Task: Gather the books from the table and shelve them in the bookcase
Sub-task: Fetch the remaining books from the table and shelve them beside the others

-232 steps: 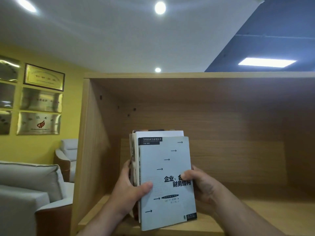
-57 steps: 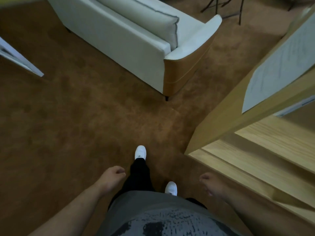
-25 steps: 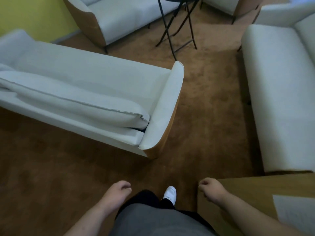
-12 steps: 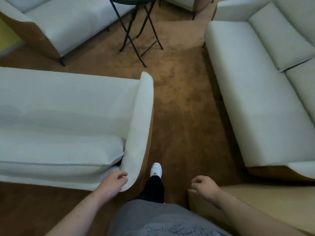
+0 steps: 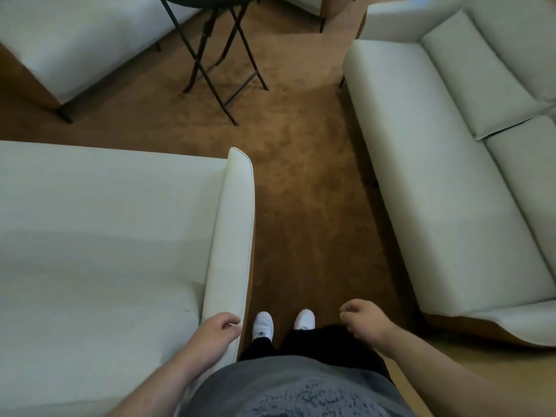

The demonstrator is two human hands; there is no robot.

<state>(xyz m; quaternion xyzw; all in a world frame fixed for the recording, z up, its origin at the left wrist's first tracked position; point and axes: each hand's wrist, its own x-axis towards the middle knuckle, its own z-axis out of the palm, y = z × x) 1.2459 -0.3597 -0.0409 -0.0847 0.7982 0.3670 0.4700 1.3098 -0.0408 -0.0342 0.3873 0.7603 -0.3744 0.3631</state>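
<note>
No book is in view. My left hand (image 5: 215, 331) hangs at the lower middle, fingers loosely curled, holding nothing, beside the arm of a white sofa. My right hand (image 5: 362, 322) hangs at the lower right, fingers also loosely curled and empty. A dark folding table (image 5: 216, 52) stands at the top centre; only its black crossed legs and the edge of its top show, so whatever lies on it is hidden. A strip of light wood (image 5: 493, 359) at the lower right may belong to the bookcase.
A white sofa (image 5: 120, 242) fills the left side, another white sofa (image 5: 451, 164) the right. A third white seat (image 5: 75, 40) sits at the top left. A lane of brown carpet (image 5: 307, 200) runs between the sofas toward the table. My white shoes (image 5: 263, 325) stand on it.
The books once held at the shelf are gone from my hands. I have turned from the bookcase and walked forward between the sofas; the table has come nearer. Both hands hang empty.
</note>
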